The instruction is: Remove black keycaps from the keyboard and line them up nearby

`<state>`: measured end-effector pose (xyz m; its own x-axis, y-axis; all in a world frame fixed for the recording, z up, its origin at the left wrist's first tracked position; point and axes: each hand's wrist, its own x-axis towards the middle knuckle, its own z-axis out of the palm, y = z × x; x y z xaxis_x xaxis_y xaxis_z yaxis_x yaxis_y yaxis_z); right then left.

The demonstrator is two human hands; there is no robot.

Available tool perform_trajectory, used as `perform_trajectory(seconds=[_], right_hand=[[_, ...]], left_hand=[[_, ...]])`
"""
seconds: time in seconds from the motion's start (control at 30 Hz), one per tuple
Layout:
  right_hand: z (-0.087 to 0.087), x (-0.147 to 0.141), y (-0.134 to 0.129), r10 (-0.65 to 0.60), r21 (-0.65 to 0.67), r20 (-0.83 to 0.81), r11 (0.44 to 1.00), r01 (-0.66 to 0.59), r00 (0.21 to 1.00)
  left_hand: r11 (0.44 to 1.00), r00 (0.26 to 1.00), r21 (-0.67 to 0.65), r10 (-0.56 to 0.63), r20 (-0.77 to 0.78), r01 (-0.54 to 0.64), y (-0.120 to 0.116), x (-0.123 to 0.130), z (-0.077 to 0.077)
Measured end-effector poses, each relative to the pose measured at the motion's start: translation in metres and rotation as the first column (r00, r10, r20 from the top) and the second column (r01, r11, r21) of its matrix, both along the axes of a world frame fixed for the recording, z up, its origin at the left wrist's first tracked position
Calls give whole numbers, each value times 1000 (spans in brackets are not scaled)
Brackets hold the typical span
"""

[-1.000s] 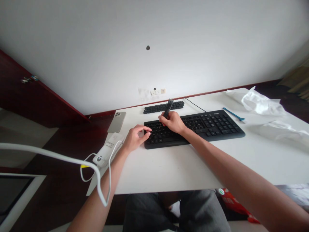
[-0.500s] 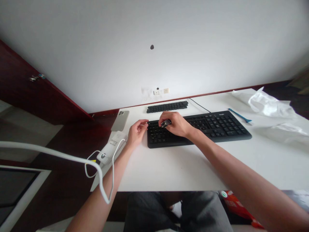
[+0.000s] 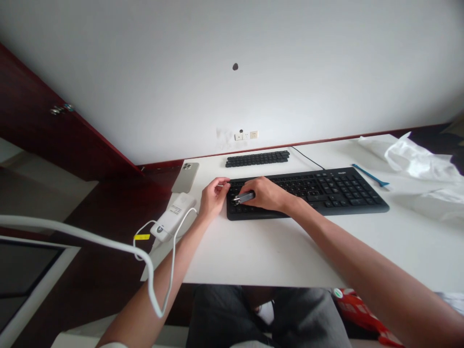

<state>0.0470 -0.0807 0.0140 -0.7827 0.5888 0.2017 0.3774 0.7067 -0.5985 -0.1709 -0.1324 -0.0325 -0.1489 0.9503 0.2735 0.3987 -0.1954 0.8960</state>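
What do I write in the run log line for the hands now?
left hand: beside black keyboard | right hand: holding dark tool over keys | behind: row of black keycaps

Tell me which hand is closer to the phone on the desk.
Left. The left hand is to the right of the phone, at the end of the keyboard; the right hand is farther away, above the keyboard.
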Motion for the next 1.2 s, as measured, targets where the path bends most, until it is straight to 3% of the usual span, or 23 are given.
perform_trajectory(seconds=[0.63, 0.9, 1.2], right_hand=[[-1, -2, -3, 62, 13, 26, 998, -63, 998], [10, 5, -1, -100, 74, -240, 990, 121, 966], [17, 7, -2, -225, -30, -362, 973, 230, 904]], left_hand=[[1000, 1000, -17, 17, -11, -17, -1, 3, 4], [1000, 1000, 13, -9, 4, 9, 0, 1, 2], [998, 999, 48, 37, 37, -39, 4, -3, -5]])
